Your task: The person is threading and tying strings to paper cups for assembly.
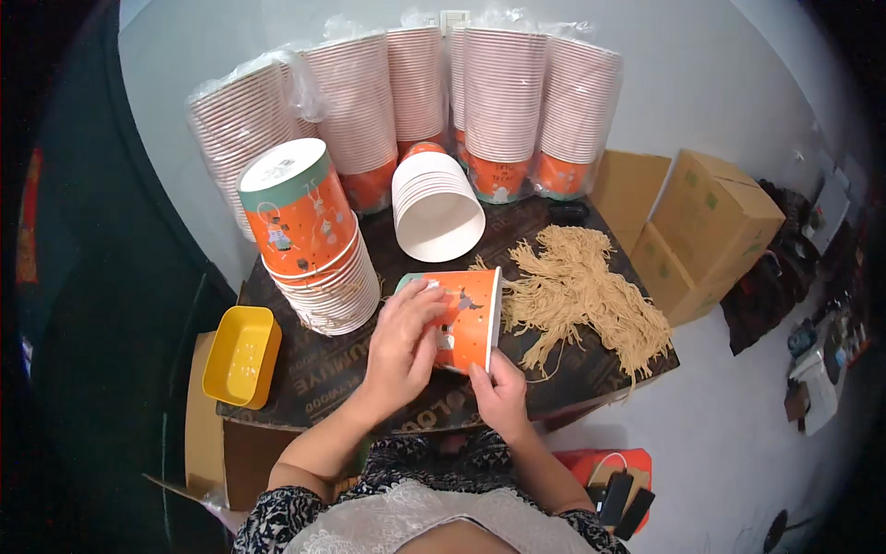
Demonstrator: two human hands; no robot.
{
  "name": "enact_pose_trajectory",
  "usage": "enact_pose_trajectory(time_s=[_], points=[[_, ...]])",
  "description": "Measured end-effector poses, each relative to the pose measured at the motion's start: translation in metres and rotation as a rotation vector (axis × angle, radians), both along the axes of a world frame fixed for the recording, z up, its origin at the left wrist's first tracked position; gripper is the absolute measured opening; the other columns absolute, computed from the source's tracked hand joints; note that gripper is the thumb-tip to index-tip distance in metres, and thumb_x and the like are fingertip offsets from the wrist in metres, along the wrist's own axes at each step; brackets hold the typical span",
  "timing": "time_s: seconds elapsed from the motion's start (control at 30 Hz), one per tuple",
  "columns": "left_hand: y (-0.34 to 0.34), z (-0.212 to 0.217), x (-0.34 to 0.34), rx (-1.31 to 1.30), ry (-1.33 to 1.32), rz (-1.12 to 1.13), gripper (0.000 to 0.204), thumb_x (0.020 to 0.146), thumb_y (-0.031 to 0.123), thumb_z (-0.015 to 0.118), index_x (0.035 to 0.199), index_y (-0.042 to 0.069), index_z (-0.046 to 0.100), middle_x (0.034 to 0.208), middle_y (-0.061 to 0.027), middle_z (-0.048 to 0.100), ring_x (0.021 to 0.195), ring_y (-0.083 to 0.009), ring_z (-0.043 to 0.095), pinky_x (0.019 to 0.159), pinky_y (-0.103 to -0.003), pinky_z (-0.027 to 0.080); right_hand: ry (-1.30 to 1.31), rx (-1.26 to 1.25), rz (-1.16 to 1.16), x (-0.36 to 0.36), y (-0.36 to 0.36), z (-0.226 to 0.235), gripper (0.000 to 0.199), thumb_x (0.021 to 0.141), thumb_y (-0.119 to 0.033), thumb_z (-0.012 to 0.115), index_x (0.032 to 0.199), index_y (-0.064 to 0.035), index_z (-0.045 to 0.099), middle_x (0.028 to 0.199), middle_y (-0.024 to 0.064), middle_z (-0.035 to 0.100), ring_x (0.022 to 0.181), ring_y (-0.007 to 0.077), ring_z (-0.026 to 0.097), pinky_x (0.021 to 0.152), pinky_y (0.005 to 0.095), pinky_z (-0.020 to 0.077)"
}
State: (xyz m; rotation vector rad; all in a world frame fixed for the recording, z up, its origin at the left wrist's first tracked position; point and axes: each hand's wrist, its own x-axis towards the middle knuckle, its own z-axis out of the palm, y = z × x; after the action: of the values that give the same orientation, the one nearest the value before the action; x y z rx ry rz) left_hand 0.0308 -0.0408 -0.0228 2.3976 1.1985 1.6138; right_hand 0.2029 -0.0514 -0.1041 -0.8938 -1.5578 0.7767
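An orange paper bucket with a green band and printed figures lies tilted on its side between my hands, over the table's near part. My left hand grips it near the green base end, fingers curved over its upper side. With thumb and fingers, my right hand pinches the white rim at the lower right. The bucket's inside is hidden from view. To its right spreads a heap of tan strings. Behind it, a nested stack of paper buckets lies with its white opening toward me.
An upside-down bucket stack stands at left, beside a yellow plastic bin with small bits inside. Several plastic-wrapped bucket stacks line the wall. Cardboard boxes sit right of the dark table. A red stool holds black devices.
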Motion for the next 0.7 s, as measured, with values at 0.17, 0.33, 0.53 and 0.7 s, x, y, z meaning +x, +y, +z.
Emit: enact_pose_trajectory(time_s=[0.17, 0.33, 0.53, 0.7], points=[[-0.005, -0.007, 0.005, -0.144, 0.004, -0.096, 0.038, 0.081, -0.004, 0.063, 0.119, -0.001, 0.06, 0.128, -0.0174, 0.061, 0.132, -0.0385, 0.05, 0.113, -0.052, 0.031, 0.065, 0.042, 0.083, 0.005, -0.003, -0.014, 0.012, 0.093, -0.003, 0.058, 0.102, 0.0027, 0.062, 0.081, 0.0097, 0.056, 0.071, 0.0144, 0.055, 0.064, 0.0305, 0.0452], [-0.01, -0.012, 0.01, -0.146, 0.052, -0.038, 0.037, 0.081, -0.003, 0.064, 0.117, 0.0, 0.061, 0.129, -0.0171, 0.061, 0.132, -0.0366, 0.05, 0.114, -0.055, 0.028, 0.355, -0.217, 0.254, 0.013, -0.006, -0.002, 0.018, 0.095, -0.005, 0.053, 0.108, 0.0033, 0.061, 0.092, -0.0003, 0.06, 0.082, 0.0064, 0.054, 0.073, 0.0249, 0.0452], [-0.013, -0.014, 0.014, -0.109, 0.07, -0.002, 0.033, 0.078, -0.004, 0.066, 0.11, 0.001, 0.061, 0.128, -0.017, 0.061, 0.13, -0.0366, 0.051, 0.113, -0.055, 0.03, 0.664, -0.365, 0.367, 0.009, 0.0, 0.006, 0.018, 0.096, -0.004, 0.05, 0.109, 0.0038, 0.06, 0.101, 0.0023, 0.061, 0.091, 0.0071, 0.057, 0.082, 0.0229, 0.046], [-0.025, -0.013, 0.018, -0.092, 0.098, 0.038, 0.033, 0.076, -0.003, 0.069, 0.108, 0.0, 0.061, 0.125, -0.0178, 0.061, 0.126, -0.0383, 0.053, 0.111, -0.055, 0.032, 0.389, -0.196, 0.272, 0.012, 0.002, 0.0, 0.015, 0.094, -0.003, 0.054, 0.107, 0.0026, 0.06, 0.1, 0.0061, 0.063, 0.09, 0.0114, 0.059, 0.081, 0.0267, 0.0474]])
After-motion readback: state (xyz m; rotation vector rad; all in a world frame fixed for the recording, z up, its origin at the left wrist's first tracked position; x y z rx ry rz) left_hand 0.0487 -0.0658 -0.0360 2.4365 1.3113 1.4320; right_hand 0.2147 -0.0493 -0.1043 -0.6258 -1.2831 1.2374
